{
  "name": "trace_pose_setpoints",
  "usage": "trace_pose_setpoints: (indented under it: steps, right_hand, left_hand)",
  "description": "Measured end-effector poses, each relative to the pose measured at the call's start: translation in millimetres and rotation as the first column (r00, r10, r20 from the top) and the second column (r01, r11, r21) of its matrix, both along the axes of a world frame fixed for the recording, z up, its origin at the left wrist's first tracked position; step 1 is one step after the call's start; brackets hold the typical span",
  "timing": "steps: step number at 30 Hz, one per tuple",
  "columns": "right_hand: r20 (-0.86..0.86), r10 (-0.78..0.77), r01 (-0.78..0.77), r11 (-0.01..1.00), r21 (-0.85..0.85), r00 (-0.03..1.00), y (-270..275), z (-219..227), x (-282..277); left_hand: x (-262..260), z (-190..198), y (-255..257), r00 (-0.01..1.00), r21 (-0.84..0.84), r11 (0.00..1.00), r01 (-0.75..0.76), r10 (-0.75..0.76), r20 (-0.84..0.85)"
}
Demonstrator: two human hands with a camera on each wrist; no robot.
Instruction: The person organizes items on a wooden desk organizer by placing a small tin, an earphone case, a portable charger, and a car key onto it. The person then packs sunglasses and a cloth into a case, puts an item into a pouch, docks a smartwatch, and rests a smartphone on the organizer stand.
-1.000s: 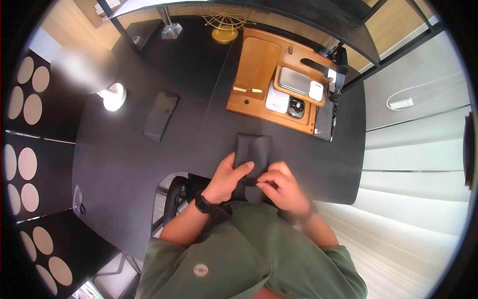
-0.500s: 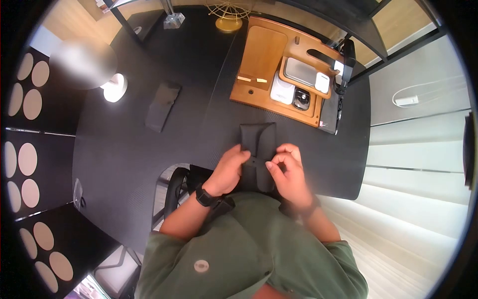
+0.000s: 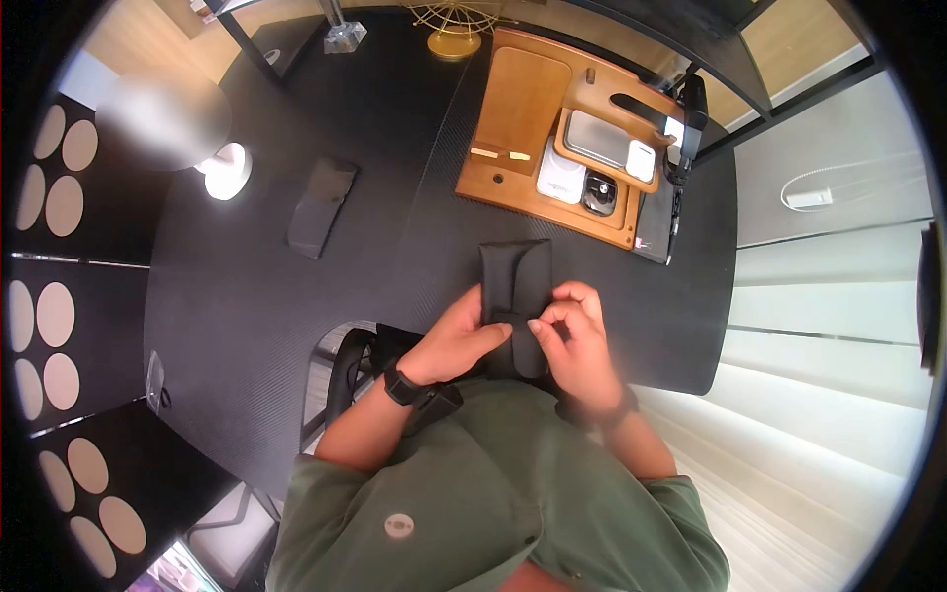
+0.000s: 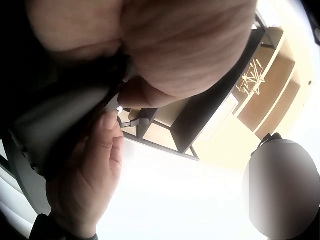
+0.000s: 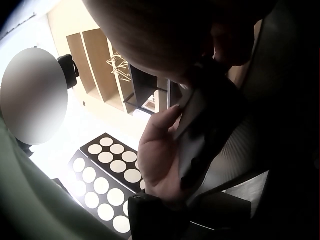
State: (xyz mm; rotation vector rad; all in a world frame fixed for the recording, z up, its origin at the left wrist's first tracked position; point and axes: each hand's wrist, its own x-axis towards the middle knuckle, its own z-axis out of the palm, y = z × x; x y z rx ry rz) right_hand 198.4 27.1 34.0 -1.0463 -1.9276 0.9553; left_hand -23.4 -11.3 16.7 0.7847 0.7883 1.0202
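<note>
A long black glasses pouch (image 3: 533, 271), with a curved flap and a band across it, lies upright between both hands in front of the torso. My left hand (image 3: 454, 340) grips its left side, the thumb laid across the front at the band. From the right, my right hand (image 3: 577, 340) pinches the pouch near the band with thumb and index finger. In the left wrist view the dark pouch (image 4: 60, 122) shows from the side, with the right hand (image 4: 90, 172) behind it. The right wrist view shows the left hand (image 5: 160, 160) along the pouch's edge (image 5: 197, 135).
The black desk (image 3: 395, 247) curves around the body. A dark flat rectangular item (image 3: 323, 209) lies left of the hands. Beyond stand a round white lamp (image 3: 227, 173), a gold wheel ornament (image 3: 454, 44) and a wooden organizer (image 3: 513, 104) bearing small devices. A chair armrest (image 3: 347, 380) sits at the left.
The pouch and hands have shifted slightly up and right in view. The flap's rounded end no longer sticks out below the fingers as before. My left thumb has slid right onto the band.
</note>
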Motion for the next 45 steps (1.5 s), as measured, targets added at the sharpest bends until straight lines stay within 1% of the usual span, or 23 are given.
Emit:
trace_pose_setpoints:
  steps: [3,6,8,10,12,13,14,15,19,21,25,27,29,30,31,32,33,35,36,38,41,43,45]
  right_hand:
    - [-0.033,-0.007,0.005,0.999,-0.040,0.999,-2,-1,0]
    - [-0.013,-0.001,0.001,1.000,-0.019,1.000,-1,-2,0]
    - [-0.019,0.016,-0.015,0.999,0.048,1.000,-1,-4,1]
    - [-0.008,0.003,-0.002,0.999,0.044,1.000,-2,-4,2]
    - [0.002,-0.011,0.011,0.999,0.042,1.000,-3,-3,1]
    - [0.003,-0.024,0.024,1.000,0.013,1.000,-4,-1,1]
    - [0.003,-0.038,0.038,0.999,-0.016,0.999,-4,1,0]
    - [0.003,-0.038,0.038,0.999,-0.016,0.999,-4,0,0]
    - [0.038,-0.053,0.053,0.999,0.004,0.998,-4,0,0]
    - [0.051,-0.050,0.050,0.999,0.005,0.997,-4,1,-1]
    - [0.059,-0.054,0.055,0.998,-0.024,0.997,-2,3,-1]
    - [0.063,-0.055,0.057,0.998,-0.031,0.996,-2,0,0]
    - [-0.095,-0.077,0.052,0.970,-0.239,0.992,-4,-14,4]
    - [-0.095,-0.076,0.052,0.970,-0.237,0.993,-4,-18,5]
    - [-0.242,-0.094,-0.007,0.922,-0.387,0.966,-4,-21,7]
    - [-0.379,-0.134,-0.089,0.851,-0.517,0.916,-4,-22,8]
    - [-0.379,-0.134,-0.089,0.851,-0.517,0.916,-4,-20,8]
    - [-0.440,-0.143,-0.146,0.816,-0.559,0.886,-2,-16,7]
    - [-0.440,-0.143,-0.146,0.816,-0.559,0.886,-2,-18,10]
    - [-0.326,-0.050,-0.163,0.787,-0.595,0.944,-2,-26,16]
    - [-0.287,-0.028,-0.158,0.780,-0.606,0.958,-2,-30,18]
    - [-0.306,-0.024,-0.179,0.766,-0.617,0.952,-2,-29,18]
    - [-0.327,-0.019,-0.201,0.754,-0.625,0.945,-2,-28,18]
  left_hand:
    - [0,2,0,1.000,0.017,1.000,0.014,-0.014,-0.018]
    - [1,4,1,0.999,0.045,0.999,0.016,-0.015,-0.036]
    - [2,3,1,0.999,0.054,0.998,0.020,-0.018,-0.033]
    - [2,4,1,0.999,0.065,0.998,0.023,-0.021,-0.030]
    - [2,9,1,1.000,0.029,0.999,0.024,-0.024,0.002]
    - [1,9,1,1.000,0.029,0.999,0.024,-0.024,0.002]
    - [1,8,1,1.000,-0.006,1.000,0.020,-0.020,0.012]
    - [1,8,0,1.000,-0.042,0.999,0.016,-0.015,0.022]
    - [-2,12,-1,1.000,-0.075,0.997,0.029,-0.029,0.008]
    - [-2,4,-1,1.000,0.048,0.999,0.018,-0.018,-0.001]
    - [-3,-7,-3,0.999,0.072,0.997,0.029,-0.031,0.025]
    - [-4,-10,-3,0.999,0.049,0.999,0.023,-0.025,0.043]
    - [-6,-12,-3,1.000,0.037,0.999,0.004,-0.005,0.024]
    - [-6,-13,-3,1.000,0.025,1.000,-0.017,0.017,0.004]
    - [-6,-12,-4,1.000,0.026,1.000,-0.017,0.017,0.005]
    - [-6,-10,-4,0.996,-0.008,0.999,-0.052,0.052,0.078]
    - [-7,-9,-5,0.985,-0.044,0.995,-0.084,0.090,0.149]
    - [-10,-10,-4,0.979,-0.056,0.995,-0.083,0.092,0.179]
    - [-11,-11,-4,0.973,-0.068,0.994,-0.081,0.094,0.210]
    - [-12,-13,-4,0.973,-0.081,0.994,-0.078,0.094,0.212]
    - [-12,-12,-3,0.970,-0.093,0.993,-0.075,0.094,0.224]
    - [-12,-9,-4,0.967,-0.093,0.993,-0.076,0.096,0.234]
    - [-14,-7,-4,0.972,-0.078,0.996,-0.040,0.057,0.228]
